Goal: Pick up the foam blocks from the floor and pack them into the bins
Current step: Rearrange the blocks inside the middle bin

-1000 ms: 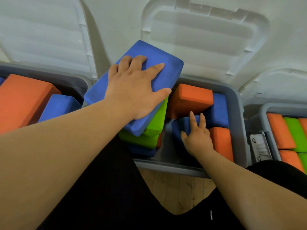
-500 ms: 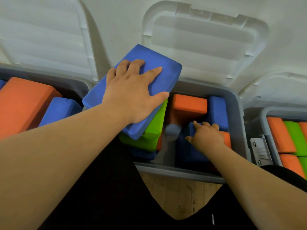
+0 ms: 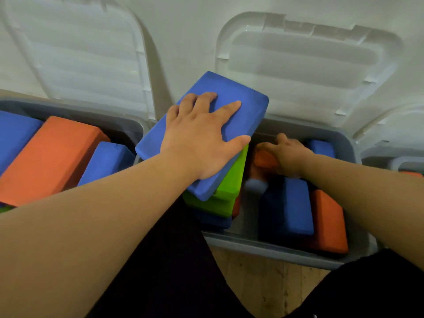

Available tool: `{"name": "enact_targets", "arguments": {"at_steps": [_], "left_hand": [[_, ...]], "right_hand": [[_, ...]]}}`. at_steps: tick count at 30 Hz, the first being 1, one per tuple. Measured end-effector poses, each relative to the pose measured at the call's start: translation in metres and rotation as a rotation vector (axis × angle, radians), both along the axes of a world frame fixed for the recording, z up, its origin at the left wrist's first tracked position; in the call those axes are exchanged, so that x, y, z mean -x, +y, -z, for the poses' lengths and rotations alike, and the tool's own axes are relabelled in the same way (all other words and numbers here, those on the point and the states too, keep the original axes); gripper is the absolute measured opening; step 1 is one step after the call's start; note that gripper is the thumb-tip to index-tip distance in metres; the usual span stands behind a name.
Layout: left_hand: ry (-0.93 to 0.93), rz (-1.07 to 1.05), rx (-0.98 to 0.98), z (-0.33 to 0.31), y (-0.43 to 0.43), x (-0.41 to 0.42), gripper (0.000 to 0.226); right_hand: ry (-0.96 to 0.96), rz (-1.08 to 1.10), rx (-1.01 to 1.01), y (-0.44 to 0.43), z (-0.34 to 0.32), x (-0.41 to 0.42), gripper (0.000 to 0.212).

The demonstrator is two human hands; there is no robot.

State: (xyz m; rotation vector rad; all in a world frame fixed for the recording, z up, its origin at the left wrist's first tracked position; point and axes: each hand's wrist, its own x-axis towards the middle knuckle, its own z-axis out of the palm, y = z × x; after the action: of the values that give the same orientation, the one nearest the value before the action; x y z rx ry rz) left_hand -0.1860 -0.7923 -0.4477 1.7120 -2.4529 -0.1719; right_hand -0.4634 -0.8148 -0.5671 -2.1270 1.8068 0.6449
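Note:
My left hand (image 3: 202,138) lies flat with spread fingers on a large blue foam block (image 3: 238,99). That block rests tilted on a stack of green blocks (image 3: 229,187) at the left end of the middle grey bin (image 3: 275,249). Deeper in the same bin, my right hand (image 3: 290,154) curls its fingers over an orange block (image 3: 263,160) by the back wall. A blue block (image 3: 291,207) and an orange block (image 3: 328,221) lie side by side in the bin's near right part.
The left bin (image 3: 128,120) holds an orange block (image 3: 50,157) and blue blocks (image 3: 105,161). White lids (image 3: 309,53) stand open against the wall behind the bins. A third bin (image 3: 401,164) shows at the right edge. Wooden floor (image 3: 263,285) lies between my knees.
My right hand left the blue block, which now lies flat in the bin, and reached back onto the orange block. My left hand stayed on the tilted blue block.

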Motion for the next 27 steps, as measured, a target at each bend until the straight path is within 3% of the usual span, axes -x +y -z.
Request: {"name": "enact_targets", "arguments": {"at_steps": [6,9,15,19,22,27], "left_hand": [[-0.001,-0.007,-0.014,-0.002,-0.001,0.000,0.080],[-0.003,-0.002,-0.021,-0.001,0.000,-0.001,0.081],[0.008,-0.007,-0.019,-0.002,0.000,-0.001,0.083],[0.000,-0.007,-0.018,-0.003,0.002,0.001,0.082],[0.005,-0.004,-0.009,-0.004,0.004,0.002,0.081],[0.011,-0.004,-0.020,-0.004,0.004,0.003,0.082]], "right_hand": [[-0.138,0.012,0.010,-0.005,0.005,0.012,0.088],[-0.192,0.019,0.063,-0.011,-0.033,0.009,0.086],[-0.346,0.159,0.367,-0.005,-0.137,0.020,0.080],[-0.460,0.368,0.533,0.005,-0.172,0.019,0.073],[-0.528,0.503,0.633,0.012,-0.184,0.013,0.074],[-0.455,0.562,0.621,0.040,-0.148,-0.011,0.068]]}}
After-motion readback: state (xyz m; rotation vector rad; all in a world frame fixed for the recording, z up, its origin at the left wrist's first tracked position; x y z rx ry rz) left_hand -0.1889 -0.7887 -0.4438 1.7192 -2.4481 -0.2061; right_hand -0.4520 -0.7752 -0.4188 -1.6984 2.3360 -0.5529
